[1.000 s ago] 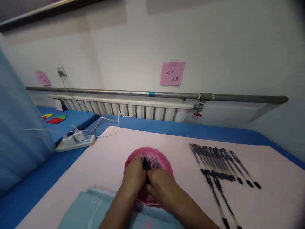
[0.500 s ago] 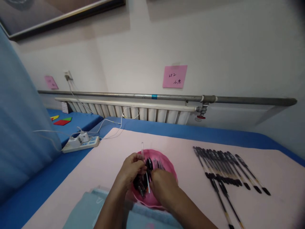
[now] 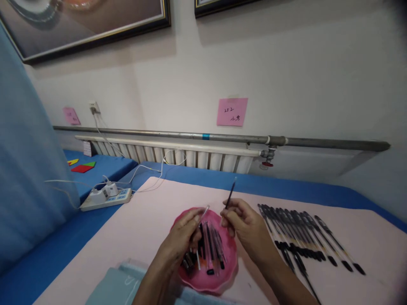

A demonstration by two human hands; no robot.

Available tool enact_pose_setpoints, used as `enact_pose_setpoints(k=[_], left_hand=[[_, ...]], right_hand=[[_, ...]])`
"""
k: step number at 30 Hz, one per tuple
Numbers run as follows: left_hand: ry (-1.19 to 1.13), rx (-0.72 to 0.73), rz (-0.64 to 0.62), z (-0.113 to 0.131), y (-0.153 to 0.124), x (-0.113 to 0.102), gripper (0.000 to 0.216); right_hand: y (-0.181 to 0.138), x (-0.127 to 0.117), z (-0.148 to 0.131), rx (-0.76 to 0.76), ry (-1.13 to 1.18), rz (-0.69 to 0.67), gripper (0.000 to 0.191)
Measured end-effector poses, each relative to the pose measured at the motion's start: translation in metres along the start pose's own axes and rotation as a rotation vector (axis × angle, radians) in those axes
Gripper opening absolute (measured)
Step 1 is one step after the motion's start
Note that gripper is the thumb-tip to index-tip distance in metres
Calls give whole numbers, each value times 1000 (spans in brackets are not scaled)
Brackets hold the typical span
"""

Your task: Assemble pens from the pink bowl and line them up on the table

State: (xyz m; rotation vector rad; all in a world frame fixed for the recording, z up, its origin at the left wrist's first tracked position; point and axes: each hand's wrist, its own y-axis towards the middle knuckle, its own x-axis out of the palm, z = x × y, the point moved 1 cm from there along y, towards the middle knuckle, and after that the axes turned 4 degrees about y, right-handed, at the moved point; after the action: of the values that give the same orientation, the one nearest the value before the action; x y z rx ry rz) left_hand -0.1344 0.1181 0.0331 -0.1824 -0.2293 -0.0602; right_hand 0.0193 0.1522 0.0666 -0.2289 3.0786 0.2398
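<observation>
My left hand (image 3: 186, 231) is closed on a clear pen barrel (image 3: 204, 212), whose end sticks up past the fingers. Between the fingertips of my right hand (image 3: 243, 216) a dark pen refill (image 3: 231, 192) is pinched, tilted upward with a pale upper end. Both hands are over or beside a pink scalloped bowl (image 3: 224, 281). Clear pen barrels (image 3: 213, 243) and black pen parts (image 3: 187, 263) lie in the bowl, some hidden behind my left hand. To the right, several black-capped pens (image 3: 294, 224) lie in a slanted row, with more pens (image 3: 302, 267) below them.
Pink paper (image 3: 127, 241) covers the blue table (image 3: 286, 180). A light blue cloth bundle (image 3: 111, 284) lies at the front. On the left are a power strip (image 3: 104, 199) with cords and a blue curtain (image 3: 32, 148). A radiator (image 3: 203, 159) and pipe (image 3: 178, 134) run along the wall.
My right hand has risen out of the bowl to the right, now with the refill pinched in it. My left hand has tilted the clear barrel rightward. More of the bowl's contents show.
</observation>
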Motion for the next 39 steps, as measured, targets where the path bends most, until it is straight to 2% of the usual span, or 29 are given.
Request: enact_pose_setpoints(k=[3,5,8,13,24,28,33,37,39], left_hand=[[-101,-2,-112,-5,-1,7,44],[-138,2,-154,-8,-2,11,39],[-165,-1,-178,-10,-3,14,39],[-183,5,-185,-8,-2,15,39],[-186,24,-186,-7,-1,12,37],[-169,6,-200,-9,-2,11,35],[-193,-25,-239,-11,-3,13,28],[-349,6,-148,-3,-2,6,27],[-437,10,-62,1,-1,-1,28]], right_hand=[[1,-3,-3,-23,332,70,16],[2,-4,-2,-38,474,116,18],[4,-4,-1,-35,568,165,17],[4,-4,-2,-18,596,154,15],[3,-5,-3,3,547,107,13],[3,-10,-6,-25,356,36,8],[-1,-6,-6,74,150,-116,8],[-1,-3,-4,72,141,-66,27],[-1,-4,-3,70,90,-60,28]])
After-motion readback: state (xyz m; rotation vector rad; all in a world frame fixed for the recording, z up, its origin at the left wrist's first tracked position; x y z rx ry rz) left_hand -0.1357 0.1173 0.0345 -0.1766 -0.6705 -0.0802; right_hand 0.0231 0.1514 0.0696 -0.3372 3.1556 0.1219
